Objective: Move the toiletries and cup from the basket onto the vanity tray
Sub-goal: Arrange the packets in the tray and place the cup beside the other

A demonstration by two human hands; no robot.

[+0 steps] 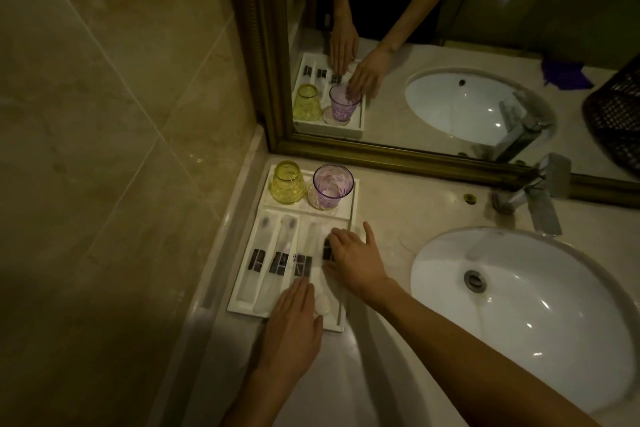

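Wrapped toiletries (278,260): slim sachets, four seen, lying side by side in the vanity tray (242,305). Likely light, limp, slippery film; best pinched at an end.

Right hand (353,258): fingers spread flat on the rightmost sachet, not gripping. Left hand (292,326): fingers extended flat, fingertips at the third sachet's near end, beside a small round packet (322,304).

Purple cup (331,189), yellow cup (286,184): beyond the fingertips, tray's far compartment; apparently glass, fragile.

Basket (614,121): seen only in the mirror, cropped, contents unreadable. Labels illegible. Counter (398,215); sink (519,288).
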